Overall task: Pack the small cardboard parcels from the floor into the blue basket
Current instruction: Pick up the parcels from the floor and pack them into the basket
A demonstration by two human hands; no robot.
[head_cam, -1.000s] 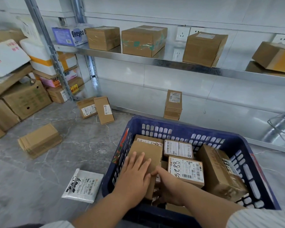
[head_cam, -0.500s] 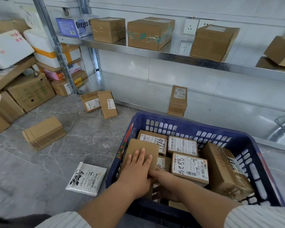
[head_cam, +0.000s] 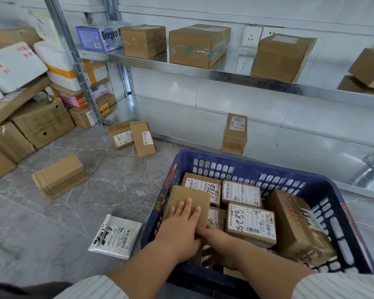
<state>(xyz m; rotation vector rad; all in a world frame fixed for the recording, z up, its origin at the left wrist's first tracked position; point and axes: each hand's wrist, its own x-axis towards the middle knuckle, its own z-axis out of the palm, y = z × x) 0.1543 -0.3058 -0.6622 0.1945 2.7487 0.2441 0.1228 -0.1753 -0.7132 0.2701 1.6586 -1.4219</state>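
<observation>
The blue basket [head_cam: 257, 167] stands on the floor at lower right and holds several cardboard parcels. My left hand [head_cam: 181, 227] presses flat on a plain brown parcel [head_cam: 190, 195] at the basket's left wall. My right hand [head_cam: 222, 247] grips that parcel's near right edge, one finger along its side. Beside it lie a parcel labelled 5288 [head_cam: 251, 223] and a long brown parcel [head_cam: 296, 223]. On the floor are a brown parcel [head_cam: 59, 175], two leaning parcels [head_cam: 143, 138] and an upright parcel [head_cam: 234, 132].
A white mailer bag [head_cam: 116, 236] lies on the floor just left of the basket. Large cartons [head_cam: 41, 124] are piled at the left. A metal shelf [head_cam: 203, 67] above carries bigger boxes. Its lower metal ledge runs behind the basket.
The plain parcel has sunk lower against the basket's left wall under my hands, uncovering more of the labelled parcel behind it. My view has drifted slightly to the left.
</observation>
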